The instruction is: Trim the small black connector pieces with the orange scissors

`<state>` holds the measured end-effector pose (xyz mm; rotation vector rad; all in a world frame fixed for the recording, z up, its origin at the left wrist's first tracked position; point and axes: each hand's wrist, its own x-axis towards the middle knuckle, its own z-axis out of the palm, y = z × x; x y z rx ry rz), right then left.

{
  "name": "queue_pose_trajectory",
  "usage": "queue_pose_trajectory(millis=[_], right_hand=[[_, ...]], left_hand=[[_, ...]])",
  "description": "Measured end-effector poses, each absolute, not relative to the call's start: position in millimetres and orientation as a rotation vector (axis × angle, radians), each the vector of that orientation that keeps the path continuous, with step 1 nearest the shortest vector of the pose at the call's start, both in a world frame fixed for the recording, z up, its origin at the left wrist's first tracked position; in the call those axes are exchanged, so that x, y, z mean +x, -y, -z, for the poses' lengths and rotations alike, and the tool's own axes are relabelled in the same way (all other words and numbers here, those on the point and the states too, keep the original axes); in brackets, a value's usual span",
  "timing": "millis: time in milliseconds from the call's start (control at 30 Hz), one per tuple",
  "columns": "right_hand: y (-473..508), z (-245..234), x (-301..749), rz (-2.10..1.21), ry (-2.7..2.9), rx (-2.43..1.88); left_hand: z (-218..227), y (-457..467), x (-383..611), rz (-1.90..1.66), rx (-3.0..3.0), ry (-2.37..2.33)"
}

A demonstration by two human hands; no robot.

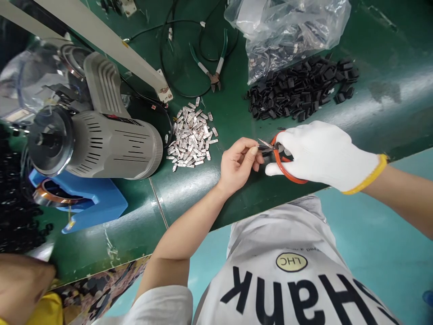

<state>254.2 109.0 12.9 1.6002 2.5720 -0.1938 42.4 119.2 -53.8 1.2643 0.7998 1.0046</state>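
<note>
My left hand (239, 163), bare, pinches a small dark part (261, 148) between thumb and fingertips. Most of that part is hidden by the fingers, so its exact kind does not show. My right hand (318, 153) wears a white glove with a yellow cuff and grips orange-handled scissors (278, 162). The scissor blades point left, parted slightly, and reach the part at my left fingertips. Left of my hands lies a pile of small silvery metal connectors (192, 135). Beyond my right hand spreads a heap of small black plastic pieces (297, 88).
A clear plastic bag (287, 34) of small parts lies behind the black heap. Green-handled cutting pliers (214, 79) rest among black cables. A grey machine (115, 142) and a blue tape dispenser (101, 198) stand at left. Another person's arm (25, 284) shows bottom left.
</note>
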Motion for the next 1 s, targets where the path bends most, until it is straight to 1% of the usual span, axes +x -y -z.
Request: queue_pose_trajectory(millis=[333,433,600,700,833,1000], right_hand=[[-109,0,249,0.194,-2.495,1.66],[-109,2,249,0.13,-2.501,1.665],[-108,-4,251,-0.021,-2.551,1.534],[-107,-6,251,-0.056,-2.531,1.504],[-106,-7,248,-0.017,-2.486,1.5],[-109,-18,245,0.158,-2.372,1.572]], left_hand=[[52,-119,42,-1.003,1.208,-0.804],[53,-120,42,-1.001,1.203,-0.803],[55,-121,42,-0.999,1.183,-0.818],[55,-120,42,-0.989,1.181,-0.829],[55,-119,43,-0.987,1.181,-0.836],[53,-118,44,-0.985,1.185,-0.826]])
